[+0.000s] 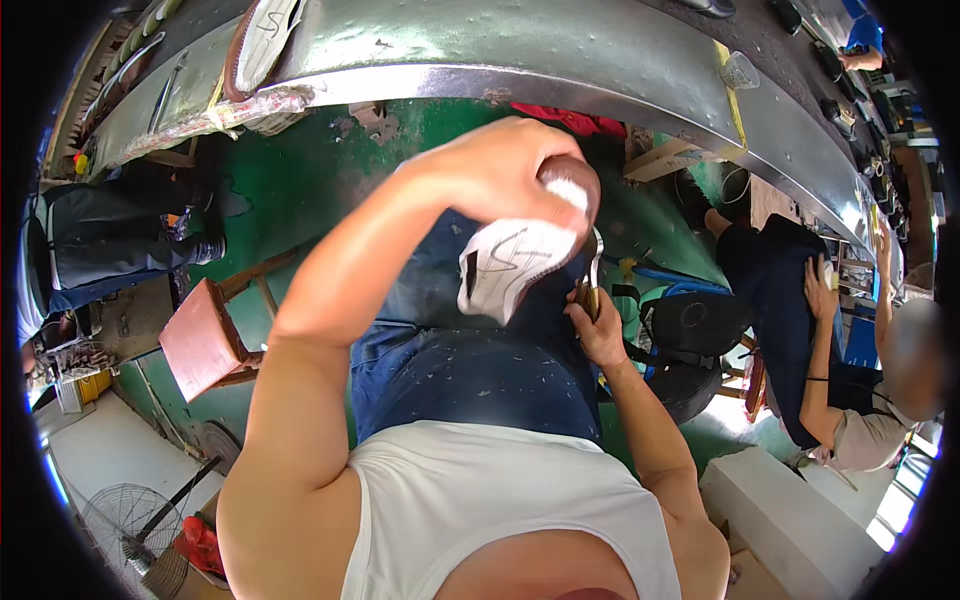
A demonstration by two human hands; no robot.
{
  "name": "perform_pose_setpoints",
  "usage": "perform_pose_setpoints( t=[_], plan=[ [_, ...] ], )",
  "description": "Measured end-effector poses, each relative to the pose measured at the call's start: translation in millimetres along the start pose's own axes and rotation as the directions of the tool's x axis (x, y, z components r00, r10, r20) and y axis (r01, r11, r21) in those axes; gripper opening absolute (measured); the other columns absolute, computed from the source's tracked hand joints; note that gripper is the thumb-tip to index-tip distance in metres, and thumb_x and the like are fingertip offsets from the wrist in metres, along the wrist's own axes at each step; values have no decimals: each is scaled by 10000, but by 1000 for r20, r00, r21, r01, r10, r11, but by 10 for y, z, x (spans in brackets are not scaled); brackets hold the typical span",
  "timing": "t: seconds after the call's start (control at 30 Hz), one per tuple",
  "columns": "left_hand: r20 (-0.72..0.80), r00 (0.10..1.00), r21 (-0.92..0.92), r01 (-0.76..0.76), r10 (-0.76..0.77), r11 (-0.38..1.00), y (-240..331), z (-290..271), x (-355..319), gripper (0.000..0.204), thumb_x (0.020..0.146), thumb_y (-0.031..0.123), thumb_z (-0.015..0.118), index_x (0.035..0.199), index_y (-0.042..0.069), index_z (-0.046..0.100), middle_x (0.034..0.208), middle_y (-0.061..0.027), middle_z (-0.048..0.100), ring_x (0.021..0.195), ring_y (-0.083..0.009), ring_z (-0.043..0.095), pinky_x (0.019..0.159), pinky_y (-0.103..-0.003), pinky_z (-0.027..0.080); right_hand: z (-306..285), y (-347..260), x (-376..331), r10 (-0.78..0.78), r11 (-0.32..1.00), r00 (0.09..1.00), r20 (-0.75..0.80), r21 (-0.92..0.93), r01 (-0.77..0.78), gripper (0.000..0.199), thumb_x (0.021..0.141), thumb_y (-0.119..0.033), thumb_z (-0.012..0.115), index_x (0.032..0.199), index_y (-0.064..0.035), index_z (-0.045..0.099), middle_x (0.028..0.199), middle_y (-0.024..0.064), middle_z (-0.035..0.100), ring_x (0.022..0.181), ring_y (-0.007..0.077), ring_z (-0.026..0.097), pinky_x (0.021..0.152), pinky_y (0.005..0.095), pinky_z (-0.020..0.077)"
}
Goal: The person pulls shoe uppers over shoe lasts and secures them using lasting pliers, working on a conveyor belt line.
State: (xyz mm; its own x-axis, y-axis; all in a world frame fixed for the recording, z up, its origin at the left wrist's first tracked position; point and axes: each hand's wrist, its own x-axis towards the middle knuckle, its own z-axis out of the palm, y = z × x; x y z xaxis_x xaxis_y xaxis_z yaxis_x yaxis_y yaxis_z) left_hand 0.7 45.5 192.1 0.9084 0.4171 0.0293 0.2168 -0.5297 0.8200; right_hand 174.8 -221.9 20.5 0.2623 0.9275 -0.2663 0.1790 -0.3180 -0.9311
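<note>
White-and-brown, ink-scrawled shoe (520,258) in curled left hand (510,178), metal tool (596,262) in closed right hand (602,332)

this is a workshop, by the look of it one for shoes — a long metal-topped bench (470,45) bears a brown-edged white shoe (265,42), and the left hand (505,180) grips a brown-toed white shoe (515,262), the right hand (600,333) a metal tool (590,292). another person (775,310) is beside the bench at right. a worn green floor (275,185), a wood-legged stool (200,345) and a caged fan (128,535) suit a working room — not a home.
</note>
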Motion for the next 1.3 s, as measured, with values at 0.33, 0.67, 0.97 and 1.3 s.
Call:
perform_pose_setpoints(
  t=[0.33,0.67,0.97,1.3],
  plan=[
    [406,653,-894,428,-639,-131,-1534,1758,-528,621,1031,574,426,1269,45,647,1167,-135,702,1016,-229,691,905,-382,544,-237,-584,71,13,917,942,336,-380,123,411,942,-172,605,1265,73,538,1109,255,661,1045,416,642,920,420,501],
    [108,719,-860,414,-686,299,-997,1681,-711,573,1101,437,261,1523,70,387,1385,-113,559,1218,-178,540,1073,-325,415,-205,-1379,746,342,685,756,559,-699,207,312,931,-272,622,980,35,596,910,270,657,907,459,629,789,502,486],
    [-9,890,-945,142,-455,295,-1194,1618,-734,734,1034,428,532,1591,71,211,1508,-106,427,1347,-199,435,1116,-329,364,418,-428,300,286,917,924,253,-352,-187,327,942,-297,622,1071,3,634,911,243,676,909,436,649,818,465,508],
    [-162,795,-739,295,-584,606,-1181,1762,-624,646,1002,235,592,1563,82,310,1466,-177,499,1296,-250,528,1088,-322,399,81,-722,545,530,840,757,382,-112,-532,270,983,-253,611,973,17,619,807,102,663,689,171,632,609,332,504]
  ],
)
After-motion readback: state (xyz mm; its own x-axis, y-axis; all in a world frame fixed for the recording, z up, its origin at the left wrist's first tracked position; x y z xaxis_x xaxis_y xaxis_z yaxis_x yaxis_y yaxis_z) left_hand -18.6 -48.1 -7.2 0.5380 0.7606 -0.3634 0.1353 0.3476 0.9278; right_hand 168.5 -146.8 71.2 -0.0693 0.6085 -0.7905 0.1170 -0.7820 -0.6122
